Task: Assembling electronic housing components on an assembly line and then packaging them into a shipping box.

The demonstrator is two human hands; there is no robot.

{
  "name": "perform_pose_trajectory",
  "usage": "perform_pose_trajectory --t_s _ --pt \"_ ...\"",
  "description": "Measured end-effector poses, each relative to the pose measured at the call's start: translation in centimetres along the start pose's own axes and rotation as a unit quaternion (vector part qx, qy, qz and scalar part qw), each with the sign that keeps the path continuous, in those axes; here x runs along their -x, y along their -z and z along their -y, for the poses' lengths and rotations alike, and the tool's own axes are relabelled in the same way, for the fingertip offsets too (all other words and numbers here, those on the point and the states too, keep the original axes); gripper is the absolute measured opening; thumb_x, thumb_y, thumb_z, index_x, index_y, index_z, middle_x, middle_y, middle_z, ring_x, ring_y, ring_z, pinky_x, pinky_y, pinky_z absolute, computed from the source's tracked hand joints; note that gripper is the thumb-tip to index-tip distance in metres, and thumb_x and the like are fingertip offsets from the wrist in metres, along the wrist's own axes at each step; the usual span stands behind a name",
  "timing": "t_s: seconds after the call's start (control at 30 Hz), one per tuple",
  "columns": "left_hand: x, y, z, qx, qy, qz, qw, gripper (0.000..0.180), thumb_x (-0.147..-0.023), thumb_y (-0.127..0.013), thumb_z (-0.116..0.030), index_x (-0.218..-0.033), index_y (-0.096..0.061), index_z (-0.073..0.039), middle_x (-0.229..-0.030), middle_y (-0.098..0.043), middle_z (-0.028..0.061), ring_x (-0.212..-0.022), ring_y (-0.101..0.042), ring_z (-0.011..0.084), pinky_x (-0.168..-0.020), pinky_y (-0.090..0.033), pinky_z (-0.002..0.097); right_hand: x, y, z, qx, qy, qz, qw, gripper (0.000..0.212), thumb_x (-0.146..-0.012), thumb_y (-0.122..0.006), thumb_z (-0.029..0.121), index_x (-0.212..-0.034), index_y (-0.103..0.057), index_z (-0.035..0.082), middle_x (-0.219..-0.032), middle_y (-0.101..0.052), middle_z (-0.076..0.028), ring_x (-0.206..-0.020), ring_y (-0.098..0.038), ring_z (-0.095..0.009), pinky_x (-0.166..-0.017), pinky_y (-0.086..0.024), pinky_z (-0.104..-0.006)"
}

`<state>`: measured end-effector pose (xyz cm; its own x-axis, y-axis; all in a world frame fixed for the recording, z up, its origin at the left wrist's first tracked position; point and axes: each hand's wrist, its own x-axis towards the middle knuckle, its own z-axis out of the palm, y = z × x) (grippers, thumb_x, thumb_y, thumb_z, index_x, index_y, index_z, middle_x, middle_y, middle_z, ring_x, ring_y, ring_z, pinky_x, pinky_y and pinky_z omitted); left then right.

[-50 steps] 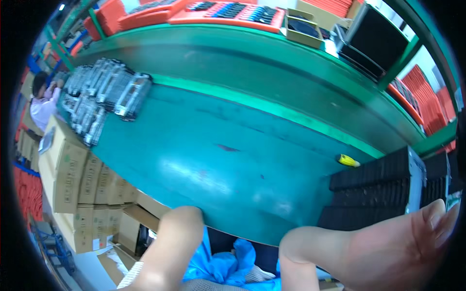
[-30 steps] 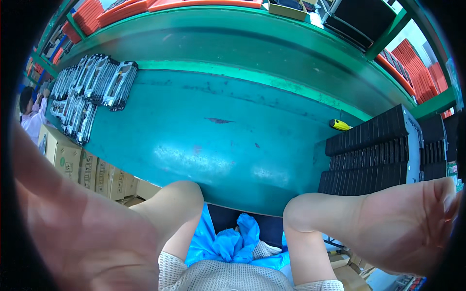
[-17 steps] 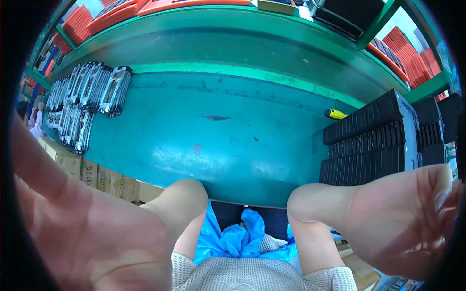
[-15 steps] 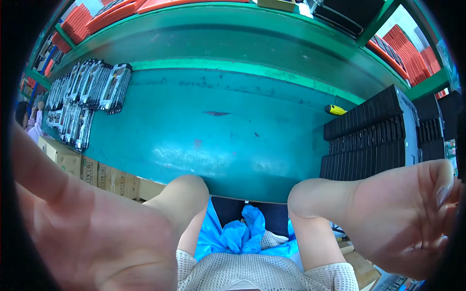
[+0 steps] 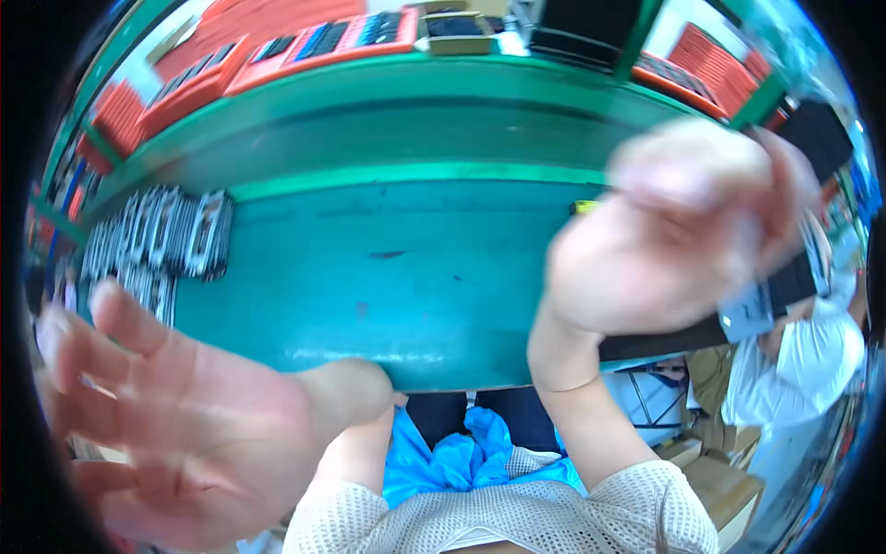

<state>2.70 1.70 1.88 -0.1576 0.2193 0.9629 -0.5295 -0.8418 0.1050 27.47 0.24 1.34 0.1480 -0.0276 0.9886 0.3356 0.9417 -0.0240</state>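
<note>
My left hand [image 5: 194, 425] is raised at the lower left, palm showing. Its fingers are apart and slightly bent, with nothing in them. My right hand [image 5: 664, 240] is lifted high on the right, close to the camera. Motion smears its curled fingers, so whether it holds anything cannot be made out. Beyond my left hand, stacks of flat silver-and-black parts [image 5: 157, 226] stand on the green work table [image 5: 369, 309]. Behind my right hand a stack of black pieces [image 5: 664, 343] is mostly hidden. A bit of a yellow tool handle [image 5: 584, 207] peeks out beside that hand.
Above the table's back, a green-framed shelf bears orange trays [image 5: 346, 42] of small parts and an open cardboard box [image 5: 459, 43]. At the right is another person's white garment [image 5: 817, 365]. Blue plastic [image 5: 452, 462] lies over my lap. A carton [image 5: 724, 485] stands at lower right.
My right hand has risen from the lower right and now covers much of the black stack. My left hand has drawn away from the camera, its fingers now in view. The view has tilted up and turned right.
</note>
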Motion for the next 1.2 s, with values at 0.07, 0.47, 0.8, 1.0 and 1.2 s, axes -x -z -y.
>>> perform_pose_trajectory --t_s 0.07,0.47,0.8,1.0,1.2 --pt "0.2 -0.1 1.3 0.088 -0.013 0.014 0.996 0.032 -0.095 -0.04 -0.016 -0.117 -0.053 0.003 -0.12 -0.054 0.0227 -0.112 -0.05 0.0384 -0.098 -0.041 0.0517 1.2 -2.5 -1.1 -0.017 -0.044 -0.079 0.996 0.037 -0.097 -0.046 0.03 -0.099 -0.061 -0.005 -0.087 -0.064 -0.012 -0.063 -0.06 -0.011 -0.053 -0.045 -0.0218" --pt "2.2 1.0 4.7 -0.113 -0.025 -0.135 0.984 0.031 -0.094 -0.036 -0.008 -0.11 -0.053 0.013 -0.104 -0.055 0.0246 -0.098 -0.054 0.0318 -0.092 -0.046 0.0438 18.3 -5.5 -7.4 0.132 -0.388 0.189 0.893 0.017 -0.089 -0.048 0.008 -0.092 -0.065 0.007 -0.069 -0.064 -0.007 -0.065 -0.064 -0.022 -0.059 -0.048 -0.0343" --pt "1.4 1.2 3.1 -0.086 -0.033 0.076 0.993 0.057 -0.093 -0.048 -0.029 -0.137 -0.025 -0.001 -0.103 -0.047 0.012 -0.089 -0.05 0.0192 -0.067 -0.045 0.0365 22.3 -4.3 -10.1 0.117 -0.546 0.059 0.828 0.018 -0.093 -0.047 0.009 -0.093 -0.064 0.005 -0.061 -0.061 -0.006 -0.058 -0.06 -0.015 -0.054 -0.043 -0.0312" --pt "2.4 -5.3 -0.3 -0.001 -0.086 0.088 0.992 0.068 -0.095 -0.049 -0.038 -0.146 -0.021 -0.004 -0.077 -0.039 0.0013 -0.07 -0.043 0.0124 -0.055 -0.037 0.0272 22.0 -3.2 -9.7 0.104 -0.556 0.049 0.823 0.018 -0.09 -0.047 0.007 -0.091 -0.065 0.003 -0.062 -0.063 -0.008 -0.057 -0.061 -0.018 -0.055 -0.046 -0.0336" --pt "4.1 -5.9 -2.3 0.067 -0.182 0.005 0.981 0.035 -0.096 -0.043 -0.026 -0.123 -0.041 -0.004 -0.082 -0.04 -0.0001 -0.072 -0.043 0.0137 -0.059 -0.039 0.0291 22.0 -3.6 -9.6 0.089 -0.548 0.038 0.831 0.018 -0.091 -0.047 0.006 -0.091 -0.064 0.002 -0.061 -0.062 -0.007 -0.056 -0.059 -0.016 -0.053 -0.044 -0.0324"
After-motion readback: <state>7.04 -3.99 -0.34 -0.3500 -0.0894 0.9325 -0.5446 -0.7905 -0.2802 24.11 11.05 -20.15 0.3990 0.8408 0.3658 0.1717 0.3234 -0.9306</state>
